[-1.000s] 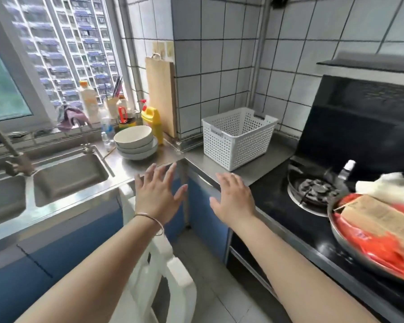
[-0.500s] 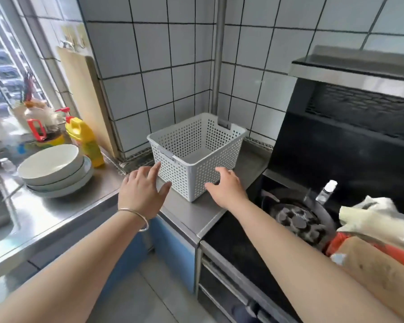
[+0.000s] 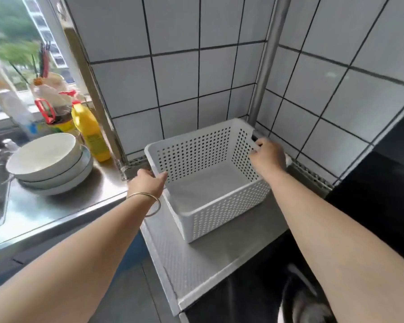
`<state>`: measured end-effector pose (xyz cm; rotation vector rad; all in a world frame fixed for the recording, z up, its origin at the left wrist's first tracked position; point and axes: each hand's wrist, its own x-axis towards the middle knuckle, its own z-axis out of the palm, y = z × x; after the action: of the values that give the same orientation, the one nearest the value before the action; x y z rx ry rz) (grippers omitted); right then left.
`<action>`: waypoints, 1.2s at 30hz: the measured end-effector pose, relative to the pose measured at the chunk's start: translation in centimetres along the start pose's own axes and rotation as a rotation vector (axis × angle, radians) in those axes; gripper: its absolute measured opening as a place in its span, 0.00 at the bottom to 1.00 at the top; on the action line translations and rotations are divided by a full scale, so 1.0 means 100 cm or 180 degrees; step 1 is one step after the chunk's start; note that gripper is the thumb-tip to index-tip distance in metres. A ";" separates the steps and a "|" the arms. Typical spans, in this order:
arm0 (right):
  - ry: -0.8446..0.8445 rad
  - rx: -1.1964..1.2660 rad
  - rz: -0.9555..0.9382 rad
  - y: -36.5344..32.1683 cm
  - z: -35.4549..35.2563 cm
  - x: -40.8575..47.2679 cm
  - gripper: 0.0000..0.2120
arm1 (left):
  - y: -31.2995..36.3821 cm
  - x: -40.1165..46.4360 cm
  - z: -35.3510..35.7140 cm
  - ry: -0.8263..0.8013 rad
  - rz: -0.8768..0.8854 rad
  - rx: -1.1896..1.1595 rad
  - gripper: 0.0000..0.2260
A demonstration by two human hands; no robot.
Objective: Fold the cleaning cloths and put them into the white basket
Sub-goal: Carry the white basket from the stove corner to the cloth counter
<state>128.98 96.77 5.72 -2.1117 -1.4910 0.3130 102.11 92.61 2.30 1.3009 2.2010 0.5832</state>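
Observation:
A white perforated plastic basket (image 3: 222, 214) stands on the steel counter in the tiled corner, and I see nothing inside it. My left hand (image 3: 148, 183) grips its left rim, thumb over the edge. My right hand (image 3: 267, 157) grips the handle on its far right side, fingers curled into the slot. No cleaning cloth shows in this view.
Stacked white bowls (image 3: 49, 159) sit on the steel counter (image 3: 196, 264) to the left, with a yellow bottle (image 3: 90, 134) and a utensil holder behind them by the window. A wooden cutting board (image 3: 93, 94) leans on the wall. A black stove (image 3: 371, 206) lies to the right.
Both hands reached forward from mid-air to the basket and took hold of its two sides. My view moved closer and turned right, away from the sink.

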 end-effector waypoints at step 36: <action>-0.1263 0.0511 -0.0335 -0.162 -0.013 -0.046 0.22 | -0.114 -0.044 -0.196 0.1471 -0.0501 -0.1875 0.09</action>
<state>114.99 96.19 15.09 -1.9102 -1.7228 0.8218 84.07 81.58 11.68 0.7239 2.1845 1.4486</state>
